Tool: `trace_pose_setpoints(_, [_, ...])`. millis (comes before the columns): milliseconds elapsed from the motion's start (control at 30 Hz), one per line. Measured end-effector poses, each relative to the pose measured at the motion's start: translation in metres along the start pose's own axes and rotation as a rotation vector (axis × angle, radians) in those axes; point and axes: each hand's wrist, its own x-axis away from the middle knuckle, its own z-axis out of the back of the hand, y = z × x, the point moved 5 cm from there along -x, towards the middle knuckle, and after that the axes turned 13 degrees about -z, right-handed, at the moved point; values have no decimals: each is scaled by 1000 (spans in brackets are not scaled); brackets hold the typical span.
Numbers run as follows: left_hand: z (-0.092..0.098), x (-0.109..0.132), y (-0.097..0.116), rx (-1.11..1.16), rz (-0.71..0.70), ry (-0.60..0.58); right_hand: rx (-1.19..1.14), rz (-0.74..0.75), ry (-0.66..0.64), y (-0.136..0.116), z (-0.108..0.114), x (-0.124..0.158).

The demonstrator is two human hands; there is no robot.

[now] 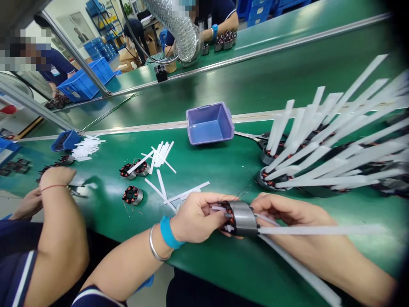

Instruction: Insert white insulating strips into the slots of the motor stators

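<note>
A motor stator (245, 217), a steel ring with dark slotted ends and copper windings, is held on its side above the bench edge. My left hand (194, 218) grips its left end, thumb and fingers pinching around a short white strip end. Curled at the other end, my right hand (287, 209) touches the stator, its fingertips partly hidden behind it. Long white strips (319, 230) stick out of the stator's right end, passing in front of my right palm and forearm.
Stators bristling with white strips (306, 132) crowd the right. Scissors (251, 136) lie beside a purple bin (209, 132). A bare stator (132, 195) and loose strips (161, 154) lie left of centre. A co-worker's arm (64, 213) is close at left; an aluminium rail (223, 64) crosses behind.
</note>
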Motion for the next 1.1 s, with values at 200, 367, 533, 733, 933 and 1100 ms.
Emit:
trace_pose_setpoints(200, [2, 2, -4, -145, -41, 29, 49, 171, -38, -12, 2, -1])
trace_pose_setpoints(367, [-3, 2, -6, -127, -75, -36, -84, 46, -66, -2, -2, 3])
trace_pose_setpoints(533, [-5, 2, -8, -74, -72, -67, -199, -84, -55, 4, -3, 3])
trace_pose_setpoints(733, [-7, 9, 5, -168, -151, -154, -129, -110, -216, 10, 3, -20])
trace_pose_setpoints(933, [-27, 25, 3, -80, -107, -584, 381, 410, -187, -44, -48, -48])
trace_pose_setpoints(1100, [-22, 16, 0, 142, -125, -396, 682, 490, -293, -59, -95, -66])
